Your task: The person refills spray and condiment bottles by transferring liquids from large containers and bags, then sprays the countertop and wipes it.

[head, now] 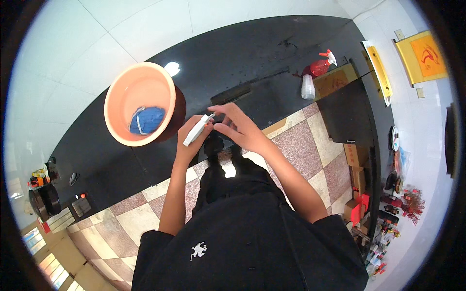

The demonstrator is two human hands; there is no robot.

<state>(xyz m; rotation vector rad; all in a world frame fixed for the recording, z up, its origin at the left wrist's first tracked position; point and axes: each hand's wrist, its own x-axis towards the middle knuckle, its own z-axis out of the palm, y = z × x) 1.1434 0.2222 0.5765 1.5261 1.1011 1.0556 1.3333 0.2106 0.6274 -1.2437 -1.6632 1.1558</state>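
Note:
My left hand (190,152) grips a slim white hand-held tool (196,131) with a small orange part on its side and a narrow tip. I cannot tell exactly what kind of tool it is. Close to that tip is my right hand (240,127), thumb and forefinger spread, holding nothing that I can see. Whether its forefinger touches the tip is unclear. Both hands are over the front part of a glossy black countertop (233,58). To the left stands a peach plastic basin (140,69) with a folded blue cloth (147,120) at its bottom.
A red spray bottle (318,68) and a stack of clear plastic cups (308,87) are at the right of the countertop. A tape measure (35,180) lies at the far left. Cardboard boxes (353,154) sit beneath the right-hand counter, above the tiled floor (298,145).

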